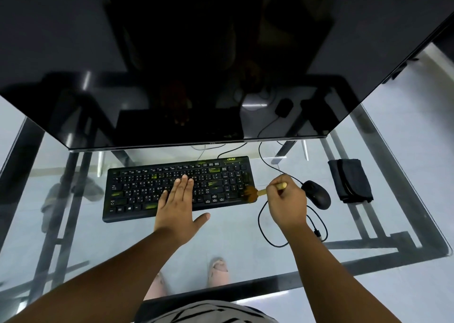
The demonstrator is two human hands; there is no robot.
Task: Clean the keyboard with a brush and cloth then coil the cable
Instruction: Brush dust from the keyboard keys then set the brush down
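My left hand (178,201) lies flat and open on the middle of the keyboard (137,190), fingers spread over the keys. My right hand (287,204) is closed around the brush (255,193), its bristles on the keyboard's right edge. The keyboard sits on the glass table (86,244) below the dark monitor (172,64). Its cable (264,226) loops behind my right hand, near the mouse (317,194). The folded dark cloth (350,180) lies further right.

Clear glass worktop (235,244) on a dark metal frame, bearing a black keyboard (137,194) at centre, a black mouse (317,194) to its right, a looped black cable (264,234) beside them, a folded dark cloth (350,180) far right, and a large dark monitor (196,64) behind.
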